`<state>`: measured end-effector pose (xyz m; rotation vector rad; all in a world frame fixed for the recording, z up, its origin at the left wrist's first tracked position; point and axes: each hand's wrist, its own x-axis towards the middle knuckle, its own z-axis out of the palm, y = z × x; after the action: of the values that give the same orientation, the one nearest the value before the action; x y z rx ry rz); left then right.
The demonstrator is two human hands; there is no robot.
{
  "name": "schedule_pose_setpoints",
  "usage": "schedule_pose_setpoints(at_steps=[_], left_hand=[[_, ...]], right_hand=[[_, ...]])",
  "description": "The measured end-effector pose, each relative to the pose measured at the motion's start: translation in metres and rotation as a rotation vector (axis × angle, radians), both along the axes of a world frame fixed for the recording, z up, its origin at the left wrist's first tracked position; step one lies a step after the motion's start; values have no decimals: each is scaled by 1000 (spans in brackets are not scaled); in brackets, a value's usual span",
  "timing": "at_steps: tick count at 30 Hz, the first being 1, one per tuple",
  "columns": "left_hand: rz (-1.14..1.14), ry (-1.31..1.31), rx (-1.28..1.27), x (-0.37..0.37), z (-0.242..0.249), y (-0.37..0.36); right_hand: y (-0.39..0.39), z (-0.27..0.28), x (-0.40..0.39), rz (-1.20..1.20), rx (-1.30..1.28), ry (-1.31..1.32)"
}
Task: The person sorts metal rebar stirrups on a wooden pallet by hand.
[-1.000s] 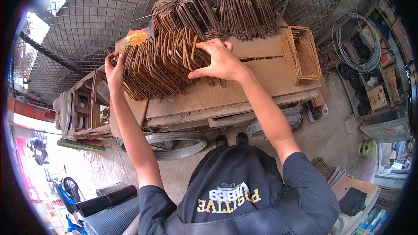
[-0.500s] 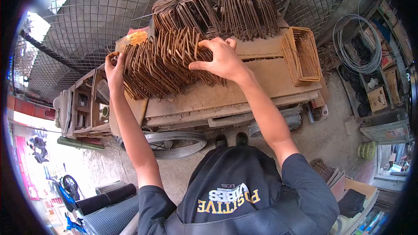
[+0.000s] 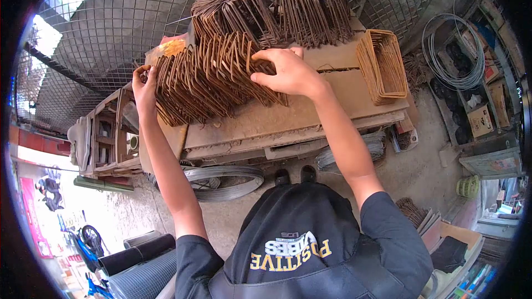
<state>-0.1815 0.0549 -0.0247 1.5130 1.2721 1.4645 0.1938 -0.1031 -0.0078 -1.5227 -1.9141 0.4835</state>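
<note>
A long row of rusty bent wire frames (image 3: pixel 205 80) leans on the wooden table (image 3: pixel 332 99). My left hand (image 3: pixel 145 91) is at the row's left end, its fingers curled round the outermost frames. At the right end, my right hand (image 3: pixel 291 72) has its fingers and thumb closed round the end frames; its fingertips are partly hidden among the wires. Behind the row stand two round bundles of similar frames, one at the centre (image 3: pixel 235 11) and one further right (image 3: pixel 313 8). A stack of rectangular frames (image 3: pixel 382 66) sits at the table's right end.
Wire mesh (image 3: pixel 144 5) rises behind the table. Wire coils (image 3: pixel 221 182) lie on the floor by its front edge, and another coil (image 3: pixel 454 52) hangs at the right. Mesh rolls (image 3: pixel 141 271) are at the lower left. A green basket (image 3: pixel 467 186) stands at the right.
My right hand has shifted slightly to the right, with its thumb and fingers closer together at the row's end. My left hand has barely moved.
</note>
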Motion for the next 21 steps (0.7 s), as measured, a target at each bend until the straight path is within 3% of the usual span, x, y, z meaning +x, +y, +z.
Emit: schedule_pose_setpoints(at_steps=[5,15,17,21], left_hand=[[21,-4,-28,3,2,-4],[2,10,12,2,3,-5],[14,15,-9,4,5,-6],[45,61,0,5,7,-8]], right_hand=[[-1,-2,4,8,28,244],[1,-13,-2,-36,274,117],[5,-15,1,7,99,464],[9,-17,0,-13,222,436]])
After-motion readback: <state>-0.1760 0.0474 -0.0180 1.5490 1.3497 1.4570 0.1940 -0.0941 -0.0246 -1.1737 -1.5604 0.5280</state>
